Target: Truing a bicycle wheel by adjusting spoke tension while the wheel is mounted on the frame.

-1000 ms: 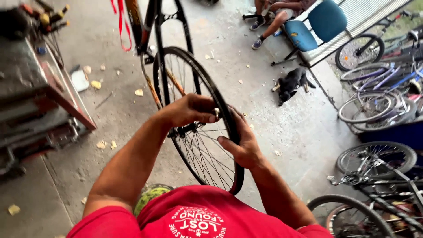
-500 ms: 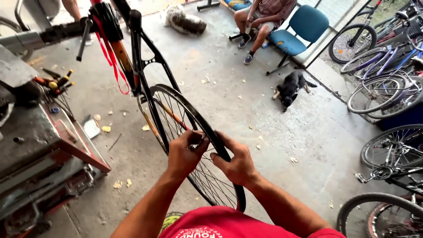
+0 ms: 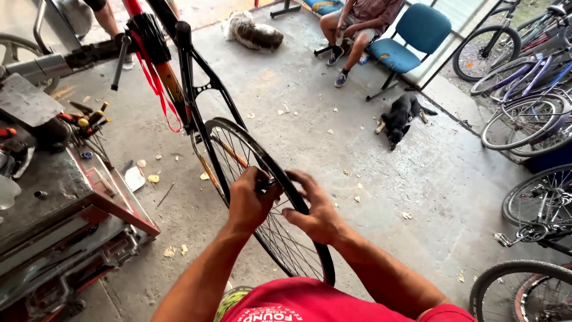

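A black bicycle wheel (image 3: pixel 238 146) with thin spokes stands upright in a dark bicycle frame (image 3: pixel 190 77) ahead of me. My left hand (image 3: pixel 249 201) grips the upper rim and tyre from the left, fingers curled over it. My right hand (image 3: pixel 316 209) holds the same stretch of tyre from the right, thumb on top. The two hands nearly touch. A small metal part shows between them at the rim, too small to identify.
A cluttered metal tool cart (image 3: pixel 53 197) stands at the left. Several bicycles (image 3: pixel 524 113) crowd the right side. A black dog (image 3: pixel 402 116) and a furry dog (image 3: pixel 253 33) lie on the concrete floor. A seated person (image 3: pixel 351 24) occupies blue chairs (image 3: pixel 411 39).
My view has lifted and pulled back, showing more frame and room. Both hands have moved together along the rim and now clasp the tyre close to each other.
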